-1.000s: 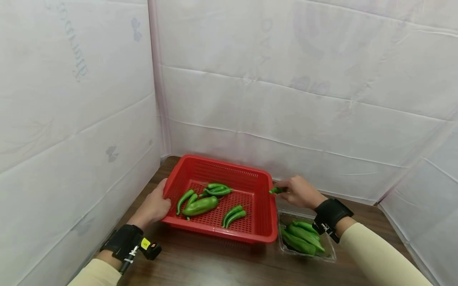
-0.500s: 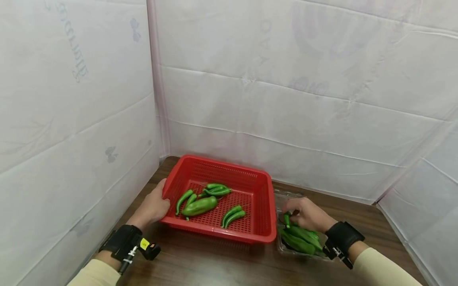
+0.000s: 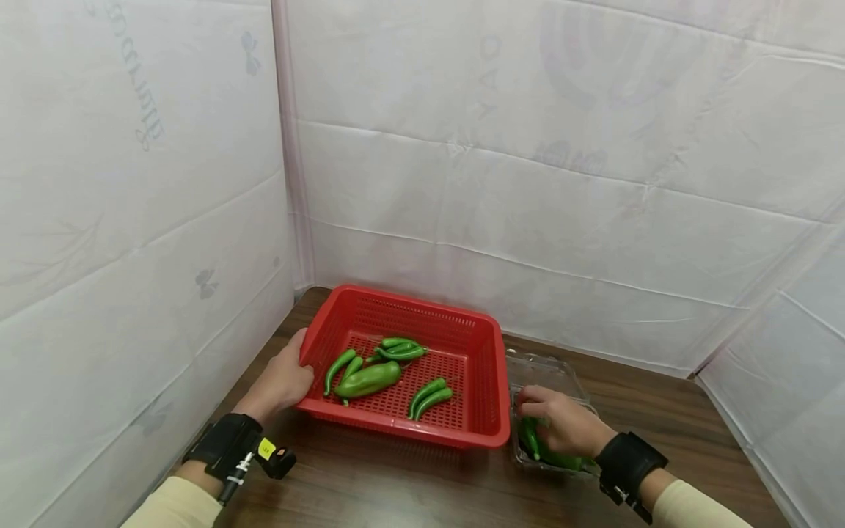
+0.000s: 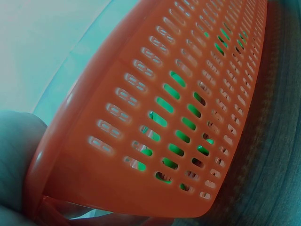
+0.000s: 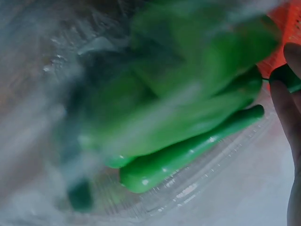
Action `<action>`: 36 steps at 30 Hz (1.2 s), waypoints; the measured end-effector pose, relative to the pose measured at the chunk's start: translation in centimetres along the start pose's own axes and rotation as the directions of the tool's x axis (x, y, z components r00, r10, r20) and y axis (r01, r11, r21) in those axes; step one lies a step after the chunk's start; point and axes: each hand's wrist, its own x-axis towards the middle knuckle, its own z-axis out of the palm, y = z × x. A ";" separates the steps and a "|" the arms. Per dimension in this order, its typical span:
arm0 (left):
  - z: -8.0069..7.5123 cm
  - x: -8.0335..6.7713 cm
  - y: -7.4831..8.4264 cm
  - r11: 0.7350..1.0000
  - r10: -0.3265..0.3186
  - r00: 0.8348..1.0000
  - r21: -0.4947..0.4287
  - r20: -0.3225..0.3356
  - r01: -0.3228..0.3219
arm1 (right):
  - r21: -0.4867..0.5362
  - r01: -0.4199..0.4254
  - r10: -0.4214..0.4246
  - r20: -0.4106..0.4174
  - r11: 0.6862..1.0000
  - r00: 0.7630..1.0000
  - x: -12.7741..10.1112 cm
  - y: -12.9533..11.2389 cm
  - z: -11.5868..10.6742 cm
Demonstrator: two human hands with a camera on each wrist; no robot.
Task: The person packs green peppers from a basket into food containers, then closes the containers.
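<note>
- From my remote post I'm looking into a small sheeted-off booth, seemingly a makeshift recording corner.
- A left white sheet (image 3: 145, 213) and a back white sheet (image 3: 528, 198) are meeting in a corner, while a right white sheet (image 3: 799, 367) is closing the other side.
- Pale butterflies and lettering are showing on the cloth.
- A wood-grain tabletop (image 3: 376, 484) is spreading below.
- Black wrist straps (image 3: 227, 447) are suggesting data capture.
- A red basket (image 3: 422, 434) and green peppers (image 3: 370, 380) are adding a kitchen touch.
</note>
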 end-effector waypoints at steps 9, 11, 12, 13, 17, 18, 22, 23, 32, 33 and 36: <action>-0.1 0.1 0.1 1.000 -0.015 1.000 0.002 0.004 0.015 | 0.035 -0.133 0.134 -0.013 0.990 0.991 -0.4 -0.1 0.1; -0.1 0.2 0.1 1.000 -0.009 1.000 0.002 0.003 0.009 | 0.037 -0.209 0.209 -0.003 0.977 0.978 -0.5 -0.2 0.1; -0.2 0.2 0.1 1.000 -0.009 1.000 0.002 0.001 0.009 | 0.031 -0.241 0.241 0.007 0.970 0.971 -0.5 -0.2 0.0; -0.2 0.2 0.0 1.000 -0.006 1.000 0.004 0.001 0.006 | 0.030 -0.268 0.268 0.023 0.963 0.963 -0.5 -0.2 0.0; -0.2 0.2 0.0 1.000 0.005 1.000 0.011 -0.001 -0.005 | -0.004 -0.324 0.323 0.078 0.946 0.943 -0.6 -0.2 0.2; -0.2 0.2 0.0 1.000 0.003 1.000 0.014 -0.002 -0.003 | -0.010 -0.327 0.327 0.085 0.945 0.941 -0.7 -0.2 0.2; -0.2 0.3 0.0 1.000 -0.005 1.000 0.003 0.002 0.005 | -0.022 -0.330 0.331 0.086 0.944 0.940 -0.7 -0.2 0.3; -0.2 0.2 0.0 1.000 -0.007 1.000 0.000 0.003 0.007 | -0.022 -0.330 0.330 0.084 0.944 0.940 -0.6 -0.2 0.3; 0.0 0.2 -0.2 1.000 -0.007 1.000 -0.004 0.001 0.007 | -0.013 -0.339 0.339 0.073 0.941 0.938 -1.1 -0.3 0.4; 0.0 0.2 -0.2 1.000 -0.008 1.000 -0.004 0.000 0.008 | -0.010 -0.339 0.339 0.074 0.941 0.938 -1.1 -0.3 0.3; 0.1 0.2 -0.2 1.000 -0.008 1.000 0.002 -0.002 0.008 | -0.005 -0.334 0.333 0.064 0.943 0.941 -1.1 -0.2 0.0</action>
